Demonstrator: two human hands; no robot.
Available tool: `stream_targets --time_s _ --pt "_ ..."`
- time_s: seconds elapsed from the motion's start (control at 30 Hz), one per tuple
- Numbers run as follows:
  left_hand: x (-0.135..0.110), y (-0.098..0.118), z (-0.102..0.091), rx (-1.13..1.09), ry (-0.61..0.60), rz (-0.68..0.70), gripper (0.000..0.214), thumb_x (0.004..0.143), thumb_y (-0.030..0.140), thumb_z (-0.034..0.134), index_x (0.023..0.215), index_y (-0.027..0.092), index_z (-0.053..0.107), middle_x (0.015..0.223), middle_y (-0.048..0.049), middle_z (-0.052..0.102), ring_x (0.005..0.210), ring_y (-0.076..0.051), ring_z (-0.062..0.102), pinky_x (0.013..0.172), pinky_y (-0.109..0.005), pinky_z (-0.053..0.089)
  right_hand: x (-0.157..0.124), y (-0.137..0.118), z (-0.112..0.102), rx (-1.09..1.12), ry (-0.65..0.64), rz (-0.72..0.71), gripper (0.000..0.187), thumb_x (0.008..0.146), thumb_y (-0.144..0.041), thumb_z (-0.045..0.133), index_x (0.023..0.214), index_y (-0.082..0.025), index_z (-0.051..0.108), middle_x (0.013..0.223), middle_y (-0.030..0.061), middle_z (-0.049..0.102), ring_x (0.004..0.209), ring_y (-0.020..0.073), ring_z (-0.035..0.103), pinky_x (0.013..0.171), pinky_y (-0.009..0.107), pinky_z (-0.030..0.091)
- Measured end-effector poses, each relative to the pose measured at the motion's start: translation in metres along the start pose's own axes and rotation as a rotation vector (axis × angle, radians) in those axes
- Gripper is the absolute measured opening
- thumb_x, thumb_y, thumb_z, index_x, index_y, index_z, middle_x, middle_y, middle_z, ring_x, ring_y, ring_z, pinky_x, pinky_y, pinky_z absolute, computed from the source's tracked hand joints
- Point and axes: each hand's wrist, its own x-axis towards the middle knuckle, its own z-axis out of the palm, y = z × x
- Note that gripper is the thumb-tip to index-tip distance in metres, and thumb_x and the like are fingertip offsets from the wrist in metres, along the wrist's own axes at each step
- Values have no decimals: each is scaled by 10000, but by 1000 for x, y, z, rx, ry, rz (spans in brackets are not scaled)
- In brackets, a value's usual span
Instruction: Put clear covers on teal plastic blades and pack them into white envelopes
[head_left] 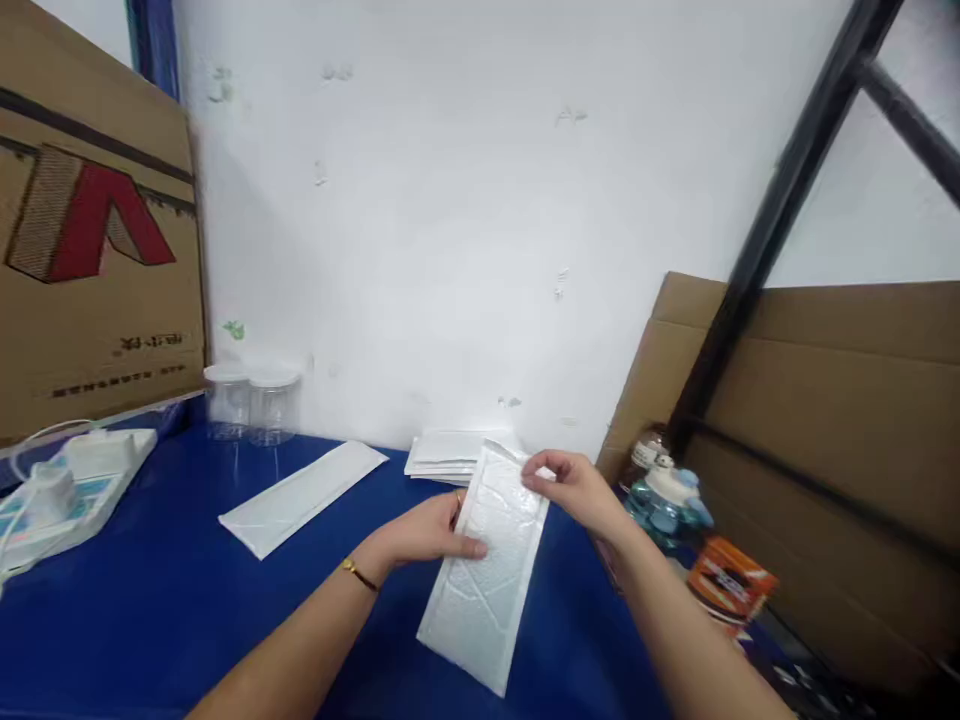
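A long white padded mailer (484, 600) is held tilted above the blue table in front of me. My left hand (442, 530) grips its left edge, thumb on the front face and fingers behind. At its upper right edge, my right hand (564, 484) pinches with thumb and forefinger. Behind it, a stack of white mailers (442, 452) lies against the wall, partly hidden by the held one. Another white mailer (304, 500) lies flat and slanted on the table to the left of my hands.
The blue table (187, 610) meets a white wall. Two clear lidded jars (251, 405) stand at the back left, near a power strip (90, 490) and a large cardboard box (97, 230). To the right are a teal bottle (664, 505), an orange box (729, 582) and a dark metal post (757, 270).
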Motion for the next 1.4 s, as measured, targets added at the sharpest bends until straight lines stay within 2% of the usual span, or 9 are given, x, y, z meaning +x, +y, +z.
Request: stream_targets --time_s 0.13,0.3,0.53,0.67,0.9,1.07,1.2,1.33,1.4 --pt "-9 -25 -4 91 42 -168 389 623 367 738 916 147 607 897 -34 674 835 -205 615 719 -277 477 -11 26 -14 129 153 97 215 671 -339 699 791 -165 662 711 6 633 644 138 534 615 248 404" --pt "-4 -13 -25 249 237 -93 281 745 360 595 942 159 603 908 -25 666 796 -177 610 684 -245 455 -14 35 -25 441 157 219 235 681 -358 689 833 -195 614 671 -9 623 576 126 546 552 233 430" --pt "31 15 -77 912 602 7 273 828 324 443 996 187 608 831 -20 647 764 -174 578 686 -255 428 1 74 -5 524 515 68 493 626 -290 736 1041 -260 472 1131 34 583 911 166 605 769 276 463" --pt "58 3 -100 1262 835 87 307 877 249 383 1101 213 589 830 -49 638 866 -193 559 774 -285 415 -5 105 10 422 615 151 452 646 -293 684 1045 -229 480 1046 50 583 727 165 626 632 278 469" --pt "77 -51 -101 1488 612 -11 270 837 251 460 1056 250 618 1026 -43 663 958 -212 525 814 -320 392 -10 118 26 227 464 171 303 668 -234 584 965 -190 547 955 48 598 560 117 557 534 253 429" --pt "69 -48 -92 1469 595 -99 439 874 442 355 1263 285 485 1267 -40 548 1136 -246 448 904 -371 349 -12 114 32 150 373 148 308 689 -219 544 994 -180 550 908 46 623 579 125 558 547 247 427" --pt "34 -42 -111 1425 750 -359 724 766 549 473 1404 274 267 1432 -110 337 1301 -330 261 986 -462 272 -15 118 33 107 358 143 323 703 -246 552 1019 -179 550 853 43 634 570 133 556 530 247 427" --pt "-30 -48 -151 1240 896 -920 928 593 630 584 1376 195 340 1421 -225 294 1280 -496 185 900 -635 260 -14 124 33 71 358 130 310 707 -253 548 1009 -183 555 904 51 629 553 125 547 532 256 436" --pt "-58 -54 -163 1178 870 -1029 924 597 652 558 1357 162 366 1374 -258 353 1242 -510 262 859 -640 303 -14 125 34 55 349 129 301 705 -255 546 998 -187 559 920 47 625 543 117 537 541 261 440"
